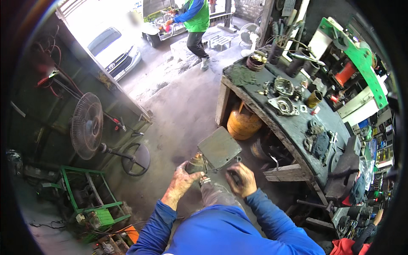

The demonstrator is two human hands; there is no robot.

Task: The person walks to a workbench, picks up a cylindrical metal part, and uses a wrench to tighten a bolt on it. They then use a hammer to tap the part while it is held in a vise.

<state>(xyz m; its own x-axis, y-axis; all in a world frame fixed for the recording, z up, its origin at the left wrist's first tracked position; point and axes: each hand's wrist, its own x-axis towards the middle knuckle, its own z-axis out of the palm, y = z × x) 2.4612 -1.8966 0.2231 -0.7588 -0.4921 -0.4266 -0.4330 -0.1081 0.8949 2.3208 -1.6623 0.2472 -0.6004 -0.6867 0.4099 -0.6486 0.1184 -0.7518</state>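
In front of my body, my left hand point(184, 182) is raised with its thumb stretched to the right and apart from the fingers; nothing shows in it. Just beyond its thumb are my worn brown shoe point(196, 162) and dusty trouser leg point(217, 194). My right hand point(242, 180) is closed, its fingers curled about a small dark thing point(233, 177) that I cannot make out. Past both hands, a flat grey-green square plate or seat top point(219, 146) stands low over the floor.
A workbench point(272, 108) with metal castings point(284, 105) and a vise point(345, 178) runs along the right. Beneath it stands an orange gas cylinder point(244, 123). At left are a pedestal fan point(87, 125) and a green metal frame point(91, 191). A person in a green vest point(198, 19) stands outside.
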